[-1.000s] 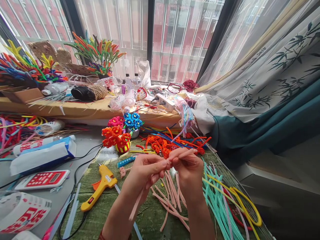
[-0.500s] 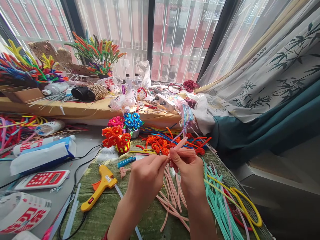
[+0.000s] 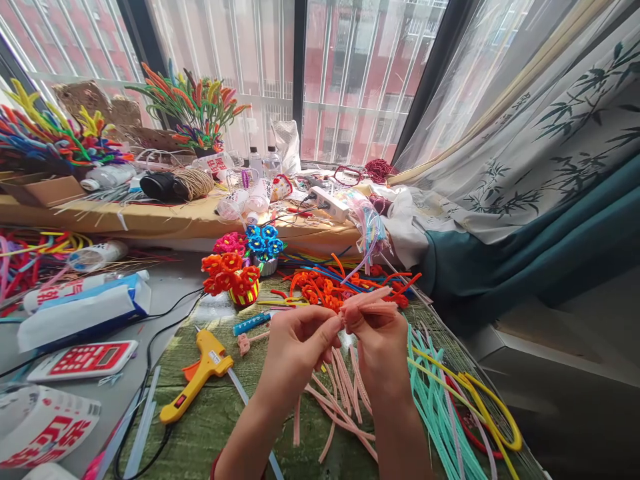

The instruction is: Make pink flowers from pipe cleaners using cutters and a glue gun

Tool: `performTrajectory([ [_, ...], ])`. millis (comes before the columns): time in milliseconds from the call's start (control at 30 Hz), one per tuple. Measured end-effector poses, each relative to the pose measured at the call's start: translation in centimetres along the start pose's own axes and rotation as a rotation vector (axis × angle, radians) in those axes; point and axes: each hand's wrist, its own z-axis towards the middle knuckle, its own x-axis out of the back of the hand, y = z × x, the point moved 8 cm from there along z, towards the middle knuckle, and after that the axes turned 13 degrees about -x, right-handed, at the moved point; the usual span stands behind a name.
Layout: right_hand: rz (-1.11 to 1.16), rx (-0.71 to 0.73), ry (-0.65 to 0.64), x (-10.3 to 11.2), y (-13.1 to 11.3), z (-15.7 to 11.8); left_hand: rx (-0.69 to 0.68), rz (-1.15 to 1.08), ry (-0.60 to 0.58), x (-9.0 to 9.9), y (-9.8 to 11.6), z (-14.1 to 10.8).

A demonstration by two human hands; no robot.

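Note:
In front of me my right hand (image 3: pixel 379 347) is closed around a bunch of folded pink pipe cleaners (image 3: pixel 375 305), whose ends point up and to the right. My left hand (image 3: pixel 303 343) pinches at the near end of the bunch, its fingertips against my right fingers. The fingers hide the pinched spot. Below the hands, loose pink pipe cleaners (image 3: pixel 345 387) lie spread on the green wood-patterned mat (image 3: pixel 200 440). A small pink twisted piece with a stem (image 3: pixel 243 344) rests left of my left hand, near a blue tube-like item (image 3: pixel 251 323).
A yellow hot glue gun (image 3: pixel 200 377) lies on the left, its cable trailing. Turquoise pipe cleaners (image 3: pixel 443 407) lie on the right. Orange pipe-cleaner pieces (image 3: pixel 315 287) and a pot of orange flowers (image 3: pixel 244 287) stand behind. A calculator (image 3: pixel 83 360) is at far left.
My left fingers have shifted their pinch and spread a little more. The pink bunch in my right hand has tipped lower and to the right.

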Motion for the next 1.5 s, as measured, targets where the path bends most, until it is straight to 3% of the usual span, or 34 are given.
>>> performTrajectory([
  [200,0.097,0.098,-0.154,-0.7,-1.1,-0.3,0.281,-0.384,-0.07,-1.6,-1.7,-0.8],
  [300,0.111,0.132,-0.151,-0.6,-1.4,-0.4,0.248,-0.346,-0.1,-1.8,-1.4,-0.8],
  [367,0.066,0.152,-0.128,-0.6,-1.7,-0.4,0.035,-0.101,-0.071,-0.7,0.2,-0.3],
  [433,-0.013,0.073,-0.106,-0.8,-1.3,-0.3,-0.322,0.279,-0.022,0.4,3.2,-0.2],
  [500,-0.094,-0.056,-0.08,-1.0,-0.4,-0.3,-0.695,0.673,0.004,0.5,6.1,-1.1],
  [567,-0.151,-0.141,-0.061,-1.3,0.2,-0.4,-0.944,0.98,-0.032,-0.2,7.1,-2.1],
  [667,-0.152,-0.162,-0.032,-1.3,0.5,-0.6,-1.106,1.218,-0.15,-1.2,6.4,-2.8],
  [767,-0.102,-0.174,0.018,-0.9,0.8,-0.6,-1.133,1.233,-0.166,-1.5,5.9,-2.9],
  [967,0.005,-0.074,0.049,-0.4,0.4,-0.6,-0.813,0.858,-0.035,-0.6,5.5,-1.5],
  [1167,0.011,0.107,-0.049,-0.2,-0.8,-0.6,-0.142,0.141,-0.036,0.0,1.6,-0.2],
  [1333,-0.042,0.308,-0.165,-0.3,-2.7,-1.2,0.324,-0.399,-0.119,-2.1,-1.5,-1.0],
  [1433,-0.029,0.343,-0.226,-0.2,-3.2,-1.4,0.487,-0.6,-0.202,-3.9,-1.8,-1.9],
  [1500,-0.002,0.331,-0.228,0.1,-3.2,-1.4,0.459,-0.571,-0.232,-4.2,-1.5,-2.1],
])
